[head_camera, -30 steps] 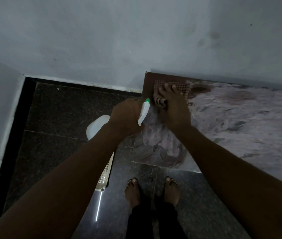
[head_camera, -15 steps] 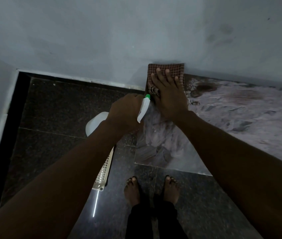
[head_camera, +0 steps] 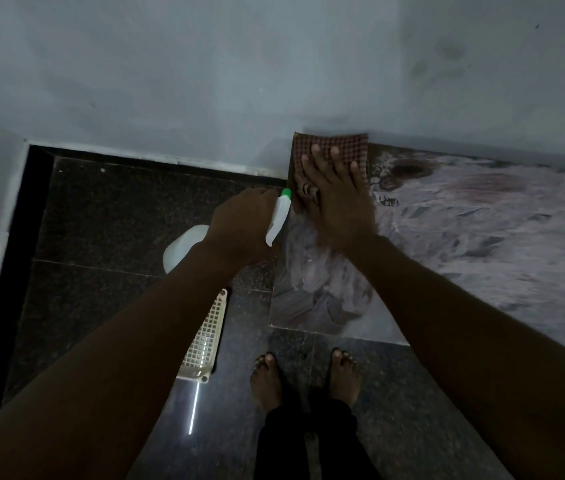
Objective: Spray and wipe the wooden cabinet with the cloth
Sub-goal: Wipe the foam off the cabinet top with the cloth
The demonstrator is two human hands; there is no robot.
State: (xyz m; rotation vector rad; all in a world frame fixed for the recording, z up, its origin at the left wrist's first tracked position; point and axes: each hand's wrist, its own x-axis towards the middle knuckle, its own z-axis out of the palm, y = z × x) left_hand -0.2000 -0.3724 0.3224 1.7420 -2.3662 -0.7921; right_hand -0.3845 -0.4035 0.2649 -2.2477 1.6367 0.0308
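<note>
2 arms (head_camera: 447,323) extended, right grip (head_camera: 338,202) spread on cloth (head_camera: 329,143), left grip (head_camera: 239,220) clasping spray bottle (head_camera: 279,216)

No text, label, brand or number readable (view dark, a little blurred).
Spray bottle (head_camera: 278,220): white nozzle part, green tip, no print legible.
Cloth (head_camera: 329,145): checked pattern, dark marks at lower edge, not legible as letters.
</note>
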